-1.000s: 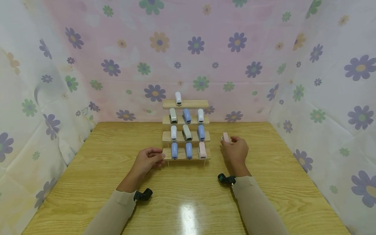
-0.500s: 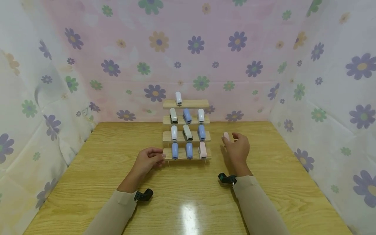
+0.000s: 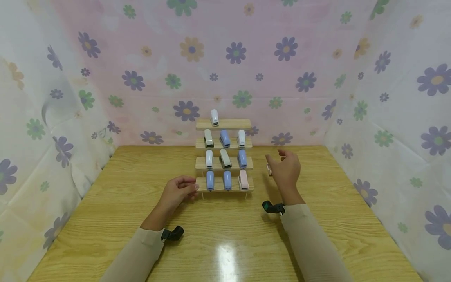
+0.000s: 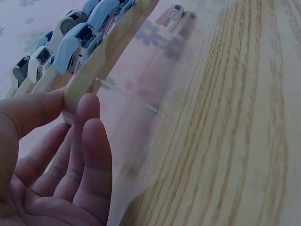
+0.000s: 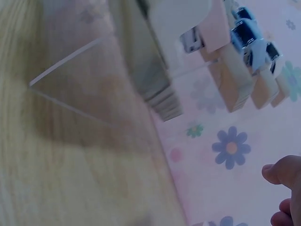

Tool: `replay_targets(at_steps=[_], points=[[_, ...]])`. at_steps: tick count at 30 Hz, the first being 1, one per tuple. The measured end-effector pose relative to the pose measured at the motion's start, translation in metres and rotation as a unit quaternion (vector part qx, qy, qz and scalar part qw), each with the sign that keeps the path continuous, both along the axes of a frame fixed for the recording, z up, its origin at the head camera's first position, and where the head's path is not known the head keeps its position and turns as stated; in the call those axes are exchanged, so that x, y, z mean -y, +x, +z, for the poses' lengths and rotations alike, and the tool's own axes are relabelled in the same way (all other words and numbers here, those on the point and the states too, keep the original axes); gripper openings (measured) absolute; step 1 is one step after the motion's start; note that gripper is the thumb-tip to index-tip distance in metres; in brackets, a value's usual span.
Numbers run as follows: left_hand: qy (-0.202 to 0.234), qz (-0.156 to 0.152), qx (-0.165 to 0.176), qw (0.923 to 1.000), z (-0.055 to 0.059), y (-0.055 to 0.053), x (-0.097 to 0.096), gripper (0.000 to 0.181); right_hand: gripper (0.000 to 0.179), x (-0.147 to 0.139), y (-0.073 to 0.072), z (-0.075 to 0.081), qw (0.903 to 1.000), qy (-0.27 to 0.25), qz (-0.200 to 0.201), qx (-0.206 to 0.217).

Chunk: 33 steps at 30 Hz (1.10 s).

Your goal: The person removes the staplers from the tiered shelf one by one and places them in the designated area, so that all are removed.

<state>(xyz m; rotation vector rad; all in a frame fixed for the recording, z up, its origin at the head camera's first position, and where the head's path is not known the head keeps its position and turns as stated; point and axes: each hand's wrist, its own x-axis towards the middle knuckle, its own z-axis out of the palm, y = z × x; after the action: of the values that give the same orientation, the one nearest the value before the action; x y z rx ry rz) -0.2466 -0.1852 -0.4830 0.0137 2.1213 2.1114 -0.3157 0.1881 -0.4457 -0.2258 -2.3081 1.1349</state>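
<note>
A tiered wooden display rack (image 3: 223, 125) bears mini staplers in white, blue, grey and pink. Thumb and index finger of my left hand (image 3: 179, 189) pinch the left end of its lowest board (image 4: 81, 87); the other fingers lie loosely curled below. To the right of the rack, above the table, my right hand (image 3: 287, 170) holds a pink mini stapler (image 3: 269, 169), which shows only partly past the thumb. In the right wrist view just the thumb (image 5: 281, 172) and some fingertips appear at the right edge; that stapler is out of frame.
Another pink mini stapler (image 3: 243, 180) sits at the right end of the lowest board, beside two blue ones. A single white stapler (image 3: 214, 117) stands on the top board. Flowered cloth (image 3: 296, 102) encloses the wooden table (image 3: 141, 164) at the back and sides.
My right hand has moved slightly farther forward and turned. The pink stapler, earlier upright beyond the thumb, now shows below it. My left hand stays at the rack's end.
</note>
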Motion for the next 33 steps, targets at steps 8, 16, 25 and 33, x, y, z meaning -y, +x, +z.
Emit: replay_targets(at_steps=[8, 16, 25, 33], points=[[0.005, 0.003, -0.001, 1.0000, 0.000, 0.001, 0.001, 0.036, 0.047, 0.007, -0.006, 0.021, 0.9986, 0.028, 0.009, -0.044], [0.004, -0.017, -0.019, 0.9997, -0.001, 0.004, 0.002, 0.036, 0.047, 0.016, -0.010, 0.037, 0.9970, 0.025, 0.034, -0.065], [0.005, -0.016, -0.015, 0.9998, -0.001, 0.004, 0.001, 0.037, 0.045, 0.029, -0.006, 0.054, 0.9948, 0.046, 0.049, -0.077], [-0.015, 0.000, -0.008, 0.9998, 0.002, 0.004, -0.001, 0.034, 0.043, 0.038, -0.006, 0.065, 0.9917, 0.059, 0.060, -0.098]])
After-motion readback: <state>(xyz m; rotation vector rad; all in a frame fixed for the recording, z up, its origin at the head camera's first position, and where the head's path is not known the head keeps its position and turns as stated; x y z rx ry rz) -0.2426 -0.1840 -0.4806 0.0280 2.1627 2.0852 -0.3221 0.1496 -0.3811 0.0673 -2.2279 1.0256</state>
